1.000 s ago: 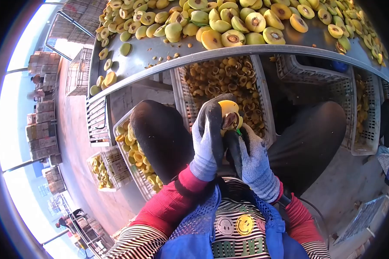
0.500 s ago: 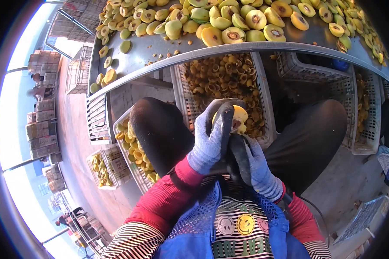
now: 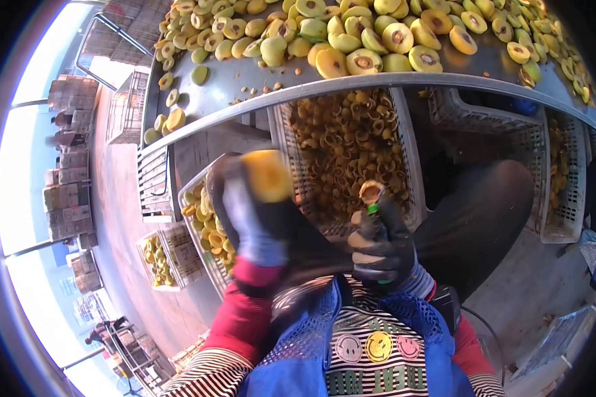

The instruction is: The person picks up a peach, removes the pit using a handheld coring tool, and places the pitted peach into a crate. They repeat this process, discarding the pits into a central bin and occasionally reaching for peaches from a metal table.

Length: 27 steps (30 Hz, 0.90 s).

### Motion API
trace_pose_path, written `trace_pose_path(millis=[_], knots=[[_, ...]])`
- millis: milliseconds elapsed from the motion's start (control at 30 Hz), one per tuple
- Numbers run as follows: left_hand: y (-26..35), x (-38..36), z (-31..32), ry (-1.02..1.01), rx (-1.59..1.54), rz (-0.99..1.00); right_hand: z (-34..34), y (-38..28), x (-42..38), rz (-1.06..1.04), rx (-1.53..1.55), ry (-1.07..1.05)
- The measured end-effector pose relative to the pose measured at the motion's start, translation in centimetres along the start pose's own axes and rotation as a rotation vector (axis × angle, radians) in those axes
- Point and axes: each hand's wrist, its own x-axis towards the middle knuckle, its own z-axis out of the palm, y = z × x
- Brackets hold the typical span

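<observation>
Blurred by motion, my left hand [image 3: 245, 215] in a dark-palmed glove is over my left knee with a hollowed yellow peach half [image 3: 269, 176] at its fingers. My right hand [image 3: 381, 248] is wrapped round a small tool [image 3: 373, 209], of which only a bit of green shows. At the tool's upper end sits a brown, ring-like scooped-out pit piece [image 3: 371, 192]. Below it, between my knees, a crate [image 3: 409, 152] holds many brownish pit pieces. Left of my left knee stands a crate [image 3: 187, 192] with yellow peach halves.
A metal table [image 3: 212, 99] with a raised rim spans the front, heaped with cut peach halves [image 3: 364, 61]. A smaller crate [image 3: 182, 255] of fruit stands at left. More crates [image 3: 483, 112] are under the table at right. Stacked crates and people are far left.
My hands were together around the peach half; now they are apart. The left has swung left with the peach half, and the right shows the tool with the pit piece at its end.
</observation>
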Motion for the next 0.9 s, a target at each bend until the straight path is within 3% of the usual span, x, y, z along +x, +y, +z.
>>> trace_pose_path(millis=[33,67,100,133,200,233,300,333,367,433,467,533,600,667,700,733,767,800,867,900], knots=[[3.4,1.0,-1.8,0.052,0.525,0.419,-1.0,0.0,-0.2,0.007,-0.075,0.029],[5.9,2.5,-3.9,0.139,0.376,0.249,-1.3,0.0,-0.2,0.016,-0.157,0.053],[6.2,4.7,-6.6,0.18,0.44,0.281,-0.5,0.0,-0.1,-0.017,-0.256,0.095],[7.6,6.4,-8.8,0.113,1.171,0.19,0.1,0.0,0.1,-0.021,-0.268,0.08],[6.4,9.2,-10.4,0.078,1.5,0.282,1.0,0.0,0.8,-0.062,-0.436,0.472],[9.0,8.0,-5.2,0.072,1.298,0.461,1.7,0.3,1.5,-0.088,-0.541,0.616],[9.1,9.0,1.6,-0.036,0.992,0.587,1.3,0.8,2.9,-0.125,-0.62,0.646],[8.6,9.8,4.9,-0.085,0.966,0.437,1.1,0.8,3.3,-0.168,-0.693,0.679],[8.1,11.2,8.2,-0.195,1.095,0.485,1.9,0.4,3.2,-0.155,-0.829,0.59],[4.3,14.7,13.3,-0.407,1.291,0.354,-0.2,-0.9,2.5,-0.176,-0.957,0.562],[3.3,14.9,15.1,-0.412,1.32,0.413,-1.0,-1.4,2.1,-0.196,-1.086,0.523],[2.8,16.7,16.3,-0.457,1.194,0.394,0.0,-2.3,1.7,-0.23,-0.951,0.6],[3.0,15.8,14.9,-0.474,0.762,0.26,1.4,-3.0,1.7,-0.266,-0.802,0.665],[1.9,14.7,13.0,-0.459,0.333,0.341,3.0,-3.6,1.8,-0.52,-1.042,0.715],[3.0,12.3,12.7,-0.487,0.184,0.257,4.0,-3.7,2.0,-0.517,-1.03,0.725],[4.2,9.7,12.3,-0.504,0.034,0.176,5.0,-3.7,2.4,-0.576,-1.211,0.727],[4.0,8.0,11.7,-0.572,0.002,0.139,5.5,-3.7,2.9,-0.633,-1.394,0.721],[4.8,6.5,10.8,-0.642,0.199,0.088,5.2,-3.7,3.4,-0.624,-1.388,0.723],[3.5,4.1,10.3,-0.654,0.266,0.133,4.3,-3.6,4.1,-1.096,-2.056,0.506],[3.6,2.9,10.4,-0.6,0.137,0.018,4.0,-3.6,4.0,-1.06,-2.056,0.511]])
